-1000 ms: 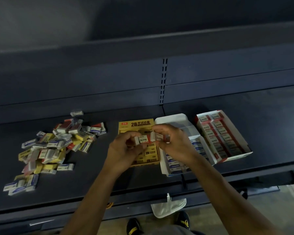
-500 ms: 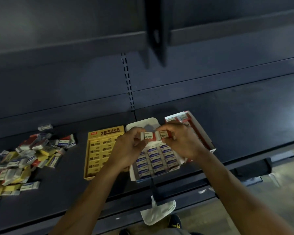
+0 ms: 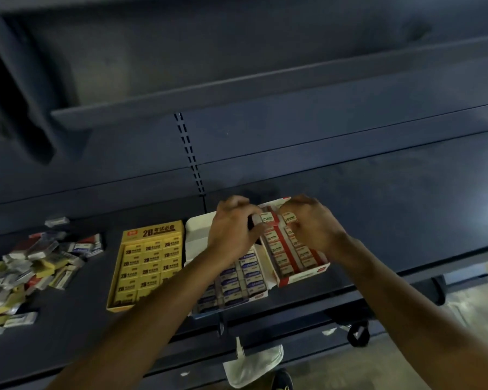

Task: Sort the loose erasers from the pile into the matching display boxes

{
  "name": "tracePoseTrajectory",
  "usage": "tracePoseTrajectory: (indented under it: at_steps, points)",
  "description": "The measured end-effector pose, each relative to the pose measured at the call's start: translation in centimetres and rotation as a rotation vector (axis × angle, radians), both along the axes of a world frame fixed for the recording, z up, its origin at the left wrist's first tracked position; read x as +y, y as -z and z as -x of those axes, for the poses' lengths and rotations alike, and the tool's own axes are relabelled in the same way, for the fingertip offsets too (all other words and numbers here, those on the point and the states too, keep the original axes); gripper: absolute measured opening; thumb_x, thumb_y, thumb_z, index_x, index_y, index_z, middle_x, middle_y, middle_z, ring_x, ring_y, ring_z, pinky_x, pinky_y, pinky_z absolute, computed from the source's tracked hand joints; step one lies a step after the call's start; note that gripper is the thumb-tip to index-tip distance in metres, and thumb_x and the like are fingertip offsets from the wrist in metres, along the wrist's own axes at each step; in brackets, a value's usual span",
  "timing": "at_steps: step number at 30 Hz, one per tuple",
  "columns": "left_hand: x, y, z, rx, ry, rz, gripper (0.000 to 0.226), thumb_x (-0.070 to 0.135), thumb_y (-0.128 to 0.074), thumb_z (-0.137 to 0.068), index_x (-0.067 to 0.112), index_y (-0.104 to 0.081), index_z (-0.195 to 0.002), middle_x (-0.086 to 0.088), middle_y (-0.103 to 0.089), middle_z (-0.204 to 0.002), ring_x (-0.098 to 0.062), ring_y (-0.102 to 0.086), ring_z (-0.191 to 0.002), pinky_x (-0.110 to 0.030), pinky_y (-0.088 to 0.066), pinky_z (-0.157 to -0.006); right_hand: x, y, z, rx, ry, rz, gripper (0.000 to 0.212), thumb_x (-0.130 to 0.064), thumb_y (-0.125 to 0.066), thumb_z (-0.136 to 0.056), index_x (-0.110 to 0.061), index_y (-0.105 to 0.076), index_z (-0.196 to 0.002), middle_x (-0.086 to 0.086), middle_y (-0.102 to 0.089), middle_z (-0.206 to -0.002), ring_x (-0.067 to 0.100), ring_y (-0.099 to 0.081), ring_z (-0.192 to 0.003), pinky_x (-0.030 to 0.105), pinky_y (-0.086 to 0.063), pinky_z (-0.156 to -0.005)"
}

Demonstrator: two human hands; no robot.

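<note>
Three display boxes stand side by side on the dark shelf: a yellow box, a white box of blue-labelled erasers and a red-and-white box. My left hand pinches a red-labelled eraser over the far end of the red-and-white box. My right hand pinches a second red-labelled eraser just beside it. The loose eraser pile lies at the far left, well away from both hands.
An upper shelf overhangs the back panel. The shelf's front edge runs below the boxes. A white cloth-like item hangs under the shelf, with a shoe and floor below.
Both hands carried their erasers rightward, from above the yellow and white boxes to the far end of the red-and-white box. The view shifted, so the pile sits further left.
</note>
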State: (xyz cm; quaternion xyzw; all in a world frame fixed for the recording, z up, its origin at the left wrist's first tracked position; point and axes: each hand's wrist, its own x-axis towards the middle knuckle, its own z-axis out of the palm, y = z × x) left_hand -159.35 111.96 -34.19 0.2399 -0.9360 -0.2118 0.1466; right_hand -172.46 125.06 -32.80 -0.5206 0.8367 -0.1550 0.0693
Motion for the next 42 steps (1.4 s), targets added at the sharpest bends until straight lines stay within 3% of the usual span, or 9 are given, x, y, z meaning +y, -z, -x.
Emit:
tracePoseTrajectory:
  at_steps: [5,10,15,20,27,32,37,42]
  points:
    - [0.3,0.9,1.0,-0.035,-0.03,0.003,0.031,0.032,-0.069,-0.082,0.021,-0.068,-0.111,-0.002,-0.052,-0.122,-0.022,-0.043,-0.114,-0.026,-0.035,-0.091,-0.4,0.7,0.8,0.082,-0.014,-0.105,0.035,-0.02,-0.056,-0.087,-0.02,-0.056,-0.122,0.001,-0.051,-0.128,0.02,-0.038,-0.122,0.036,-0.035,-0.104]
    - [0.6,1.3,1.5,-0.076,-0.067,-0.008,0.025,0.033,-0.068,-0.082,0.02,-0.07,-0.103,-0.001,-0.052,-0.125,-0.021,-0.043,-0.114,-0.027,-0.038,-0.092,-0.4,1.3,1.2,0.12,-0.039,-0.102,0.03,-0.018,-0.054,-0.087,-0.019,-0.058,-0.117,0.0,-0.054,-0.124,0.019,-0.038,-0.12,0.036,-0.036,-0.102]
    - [1.2,0.9,2.0,-0.113,-0.1,0.052,0.032,0.033,-0.066,-0.083,0.024,-0.066,-0.114,0.001,-0.051,-0.126,-0.021,-0.043,-0.114,-0.028,-0.039,-0.09,-0.5,1.7,1.5,0.12,-0.036,-0.043,0.026,-0.016,-0.054,-0.088,-0.016,-0.06,-0.114,0.002,-0.055,-0.122,0.019,-0.04,-0.118,0.032,-0.04,-0.098]
    - [1.5,0.6,2.4,-0.118,-0.1,0.048,0.021,0.025,-0.066,-0.084,0.025,-0.067,-0.105,0.001,-0.051,-0.124,-0.02,-0.044,-0.113,-0.029,-0.042,-0.088,-0.6,1.8,1.6,0.114,-0.055,-0.037,0.025,-0.018,-0.052,-0.089,-0.014,-0.059,-0.113,0.003,-0.055,-0.12,0.019,-0.042,-0.116,0.03,-0.043,-0.094]
    - [1.7,0.6,2.6,-0.145,-0.105,0.056,0.024,0.026,-0.064,-0.086,0.022,-0.064,-0.11,0.0,-0.048,-0.126,-0.02,-0.045,-0.116,-0.029,-0.043,-0.087,-0.7,1.6,1.5,0.099,-0.059,-0.023,0.022,-0.016,-0.052,-0.09,-0.011,-0.059,-0.111,0.006,-0.057,-0.117,0.02,-0.049,-0.111,0.028,-0.043,-0.09]
    - [1.2,0.9,1.6,-0.096,-0.055,0.027,0.034,0.037,-0.064,-0.084,0.022,-0.062,-0.115,0.0,-0.051,-0.123,-0.02,-0.046,-0.113,-0.027,-0.039,-0.089,-0.7,1.3,0.2,0.13,-0.016,-0.046,0.031,-0.018,-0.054,-0.087,-0.018,-0.057,-0.118,0.001,-0.055,-0.123,0.021,-0.043,-0.119,0.038,-0.037,-0.098]
    - [0.2,0.6,-1.2,-0.025,-0.08,0.044,0.029,0.03,-0.063,-0.085,0.019,-0.063,-0.112,-0.004,-0.058,-0.116,-0.024,-0.052,-0.108,-0.029,-0.039,-0.088,-2.4,1.4,-3.8,0.119,-0.066,0.173,0.017,-0.013,-0.063,-0.08,-0.01,-0.066,-0.096,0.011,-0.066,-0.098,0.032,-0.058,-0.097,0.043,-0.047,-0.081]
    - [-1.3,0.1,-5.5,-0.067,-0.138,0.133,0.034,0.028,-0.06,-0.085,0.019,-0.06,-0.118,-0.005,-0.057,-0.117,-0.026,-0.05,-0.109,-0.035,-0.045,-0.087,-5.2,1.9,-8.3,0.027,-0.149,0.178,0.024,-0.012,-0.054,-0.087,-0.009,-0.062,-0.11,0.01,-0.061,-0.112,0.026,-0.053,-0.105,0.033,-0.045,-0.079]
